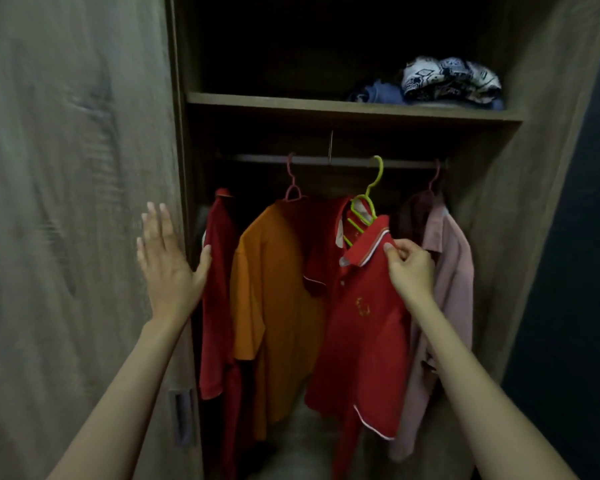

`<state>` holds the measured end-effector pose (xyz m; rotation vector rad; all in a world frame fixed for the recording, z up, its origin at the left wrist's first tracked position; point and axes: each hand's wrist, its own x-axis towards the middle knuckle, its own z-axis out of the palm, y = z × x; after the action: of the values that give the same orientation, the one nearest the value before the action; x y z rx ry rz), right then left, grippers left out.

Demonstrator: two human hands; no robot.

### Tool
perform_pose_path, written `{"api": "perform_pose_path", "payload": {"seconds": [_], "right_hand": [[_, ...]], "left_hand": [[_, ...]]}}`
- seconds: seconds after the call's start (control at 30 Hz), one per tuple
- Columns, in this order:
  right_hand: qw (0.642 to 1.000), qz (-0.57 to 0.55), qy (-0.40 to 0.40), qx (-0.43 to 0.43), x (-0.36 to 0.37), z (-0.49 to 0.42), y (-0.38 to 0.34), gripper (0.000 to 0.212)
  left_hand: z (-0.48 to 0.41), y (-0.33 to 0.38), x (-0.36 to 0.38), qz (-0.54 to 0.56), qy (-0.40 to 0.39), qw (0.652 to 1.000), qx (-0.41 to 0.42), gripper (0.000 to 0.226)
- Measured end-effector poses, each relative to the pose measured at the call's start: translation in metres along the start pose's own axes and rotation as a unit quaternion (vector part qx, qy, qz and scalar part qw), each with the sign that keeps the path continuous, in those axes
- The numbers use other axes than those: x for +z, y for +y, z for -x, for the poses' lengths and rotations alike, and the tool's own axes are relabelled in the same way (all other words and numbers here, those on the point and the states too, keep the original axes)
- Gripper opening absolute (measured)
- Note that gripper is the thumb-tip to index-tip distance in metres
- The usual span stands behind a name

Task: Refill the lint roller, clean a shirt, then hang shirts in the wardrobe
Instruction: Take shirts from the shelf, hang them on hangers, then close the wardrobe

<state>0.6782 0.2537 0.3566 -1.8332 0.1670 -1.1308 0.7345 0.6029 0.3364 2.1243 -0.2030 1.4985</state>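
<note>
A red polo shirt (364,327) with white trim hangs tilted on a green hanger (364,206), whose hook sits over the wardrobe rail (343,161). My right hand (409,268) pinches the shirt's collar at its right side. My left hand (168,265) is flat and open against the edge of the wooden sliding door (77,202), fingers spread, thumb near a dark red shirt (219,292). An orange shirt (278,306) on a pink hanger (292,181) hangs left of the polo, and a pale pink shirt (454,289) hangs at the right. No lint roller is in view.
A shelf (343,107) above the rail carries folded clothes, a blue one (378,93) and a blue-and-white patterned one (451,79). The door has a recessed handle (182,417) low down. The wardrobe's right wall (520,202) borders a dark area.
</note>
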Motion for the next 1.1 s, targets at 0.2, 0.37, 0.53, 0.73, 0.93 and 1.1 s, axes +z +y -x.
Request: {"api": "perform_pose_path", "payload": {"seconds": [0.2, 0.37, 0.53, 0.73, 0.93, 1.1], "right_hand": [[0.998, 0.034, 0.045, 0.022, 0.052, -0.04, -0.008, 0.018], [0.996, 0.049, 0.049, 0.057, 0.078, -0.072, -0.012, 0.023], [0.995, 0.07, 0.027, 0.072, 0.098, -0.088, -0.009, 0.024], [0.994, 0.079, 0.0, 0.076, 0.114, -0.089, 0.009, 0.023], [0.997, 0.064, -0.027, 0.041, 0.107, -0.075, 0.02, 0.027], [0.997, 0.075, -0.006, -0.021, 0.095, -0.031, 0.033, 0.044]], "left_hand": [[0.002, -0.016, 0.022, -0.027, 0.014, 0.999, 0.027, 0.08], [0.003, -0.03, 0.035, -0.082, 0.057, 0.994, 0.055, 0.078], [0.003, -0.033, 0.039, -0.081, 0.078, 0.991, 0.071, 0.079], [0.003, -0.036, 0.042, -0.088, 0.086, 0.989, 0.084, 0.078], [0.003, -0.036, 0.043, -0.085, 0.088, 0.989, 0.086, 0.08], [0.003, -0.035, 0.038, -0.054, 0.074, 0.992, 0.082, 0.078]]}}
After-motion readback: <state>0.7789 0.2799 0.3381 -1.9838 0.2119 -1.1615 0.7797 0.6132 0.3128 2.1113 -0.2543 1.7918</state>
